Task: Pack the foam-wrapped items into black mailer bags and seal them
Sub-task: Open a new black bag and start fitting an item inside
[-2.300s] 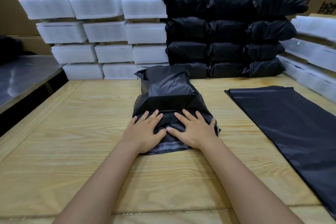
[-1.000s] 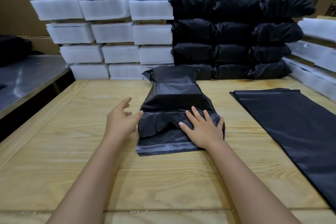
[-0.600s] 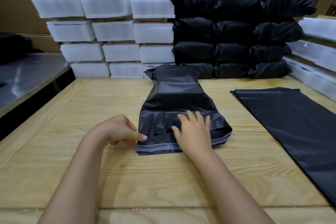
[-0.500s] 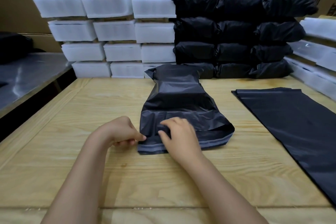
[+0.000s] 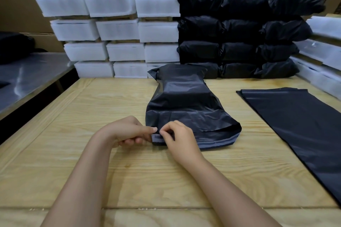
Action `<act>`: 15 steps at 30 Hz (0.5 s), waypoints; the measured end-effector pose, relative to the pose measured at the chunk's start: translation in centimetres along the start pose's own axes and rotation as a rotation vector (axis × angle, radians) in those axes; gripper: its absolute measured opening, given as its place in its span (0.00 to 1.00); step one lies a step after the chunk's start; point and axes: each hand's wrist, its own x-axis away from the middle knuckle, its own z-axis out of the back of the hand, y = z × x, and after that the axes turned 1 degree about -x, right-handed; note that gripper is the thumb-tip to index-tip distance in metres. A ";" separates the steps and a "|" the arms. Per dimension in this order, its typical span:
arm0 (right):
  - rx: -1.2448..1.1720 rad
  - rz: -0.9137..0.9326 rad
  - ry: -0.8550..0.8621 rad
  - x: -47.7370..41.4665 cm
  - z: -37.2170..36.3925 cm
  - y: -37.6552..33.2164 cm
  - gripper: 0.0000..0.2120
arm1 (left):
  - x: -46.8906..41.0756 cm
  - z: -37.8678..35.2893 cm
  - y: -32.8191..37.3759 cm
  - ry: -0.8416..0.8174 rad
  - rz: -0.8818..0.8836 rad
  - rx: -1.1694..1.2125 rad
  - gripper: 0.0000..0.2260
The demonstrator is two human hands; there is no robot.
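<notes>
The black mailer bag (image 5: 184, 105) lies in the centre of the frame on the wooden table (image 5: 92, 171), with its mouth end toward the viewer and a blocky item already inside.

At the near left corner of the bag, the grey adhesive strip (image 5: 217, 143) of the flap is worked on by both hands. The left hand (image 5: 125, 131) is curled, and the corner is pinched between its thumb and forefinger. The right hand (image 5: 180, 140) is curled too, and its fingertips pinch the same corner from the other side. Whether the liner of the strip is already lifted cannot be told.

The film is judged to be thin, soft and rather slippery, and it is wrinkled easily. The filled part is likely light and cushioned, so it can be gripped firmly through the film around the block. The loose flap is better held only at its corners and kept flat during sealing.

At the right of the frame a pile of flat empty mailer bags (image 5: 295, 116) is laid near the filled one, but apart from it. At the upper left, white foam-wrapped items (image 5: 120, 27) are stacked. At the upper right, sealed black packages (image 5: 239, 29) are piled against cardboard.
</notes>
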 end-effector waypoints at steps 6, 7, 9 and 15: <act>-0.013 0.126 0.030 0.6 0.0 -0.7 0.07 | -0.2 0.1 -0.1 -0.048 -0.035 0.137 0.17; -0.031 0.137 0.026 0.7 0.0 -0.9 0.08 | -0.1 0.2 -0.1 -0.055 -0.034 0.149 0.15; -0.039 0.120 -0.008 0.7 -0.1 -1.1 0.08 | -0.2 0.2 -0.2 -0.061 -0.035 0.146 0.15; -0.177 -0.062 -0.101 0.8 0.0 -1.2 0.03 | -0.8 0.0 -0.7 -0.101 -0.044 0.056 0.21</act>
